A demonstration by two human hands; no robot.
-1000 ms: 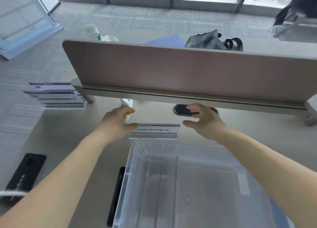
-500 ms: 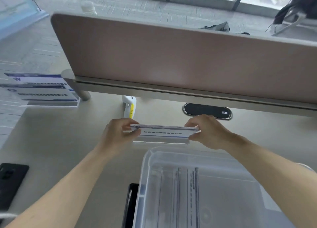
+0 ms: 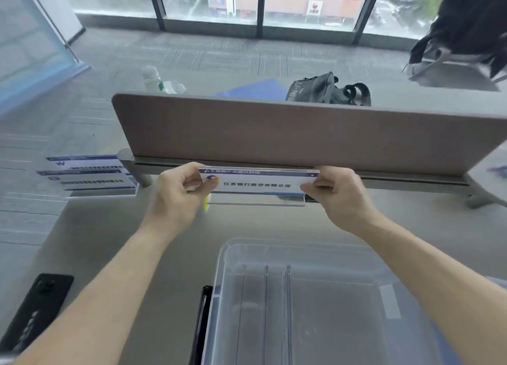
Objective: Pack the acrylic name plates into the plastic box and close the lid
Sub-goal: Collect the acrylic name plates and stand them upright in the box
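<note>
Plastic box (image 3: 274, 257): clear, open-topped, set nearest on the desk (image 3: 104, 235); thin upright sheets are seen inside, apparently plates already packed, though this cannot be confirmed. No lid is identified with certainty. Phone (image 3: 33, 309): dark, laid flat at the near left, apart from the work. Name plate (image 3: 258, 185): held in the air above the desk beyond the box, face toward the camera, level. Left hand (image 3: 175, 197): closed by finger and thumb on the plate's left end. Right hand (image 3: 340, 197): closed likewise on the right end. Recommended handling: the plate is best kept level, gripped by its ends only, brought back over the box and lowered alongside the upright sheets. Remaining name plates (image 3: 87, 176): stood together at the far left, yet to be packed. Divider (image 3: 301, 134): upright panel behind.
</note>
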